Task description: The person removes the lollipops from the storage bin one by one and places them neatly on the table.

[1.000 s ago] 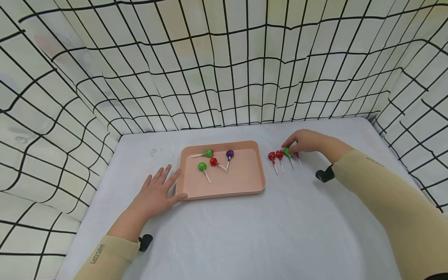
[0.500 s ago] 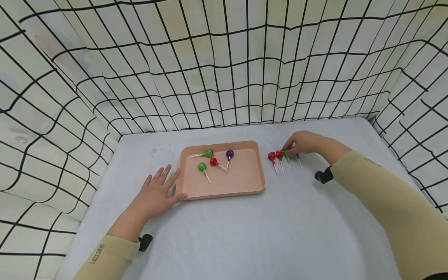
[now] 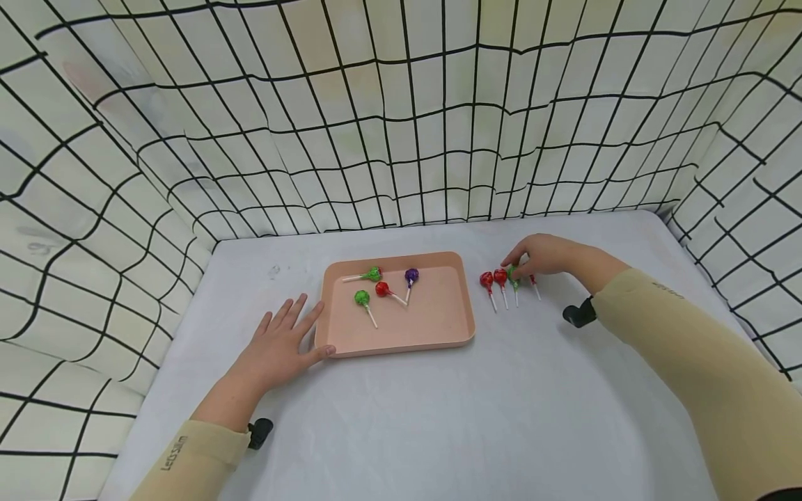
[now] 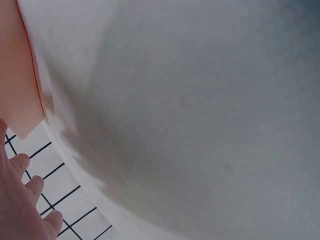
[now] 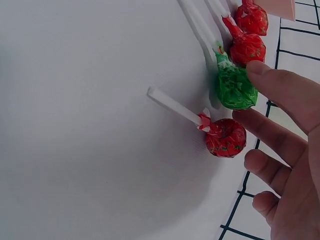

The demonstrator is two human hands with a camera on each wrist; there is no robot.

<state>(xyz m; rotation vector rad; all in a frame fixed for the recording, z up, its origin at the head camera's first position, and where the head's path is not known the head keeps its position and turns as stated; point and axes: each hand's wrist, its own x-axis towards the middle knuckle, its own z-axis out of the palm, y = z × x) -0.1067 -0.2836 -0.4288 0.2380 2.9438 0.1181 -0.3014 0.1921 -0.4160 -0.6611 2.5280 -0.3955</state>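
Observation:
My left hand (image 3: 280, 346) lies spread at the left edge of a pink tray (image 3: 426, 334), its thumb and fingers at the rim. On the right, my right hand (image 3: 544, 255) is over a green-wrapped lollipop (image 5: 236, 87); its fingers are spread slightly around the candy, and one fingertip overlaps the wrapper. Two red lollipops (image 3: 486, 280) lie left of the green one, sticks toward me. Another red lollipop (image 5: 226, 137) lies to its right, partly under my hand in the head view. Inside the tray are two green lollipops (image 3: 362, 298), a red one (image 3: 382, 289) and a purple one (image 3: 411, 275).
A white cloth (image 3: 401, 424) covers the table. White walls with a black grid (image 3: 401, 125) stand behind it and along both sides. In the left wrist view, the tray's edge (image 4: 20, 75) and my fingertips show at the left.
The green lollipop has shifted slightly left toward the red pair, its stick now straighter. My right fingers have since parted a little around it. My left hand and the tray have stayed put.

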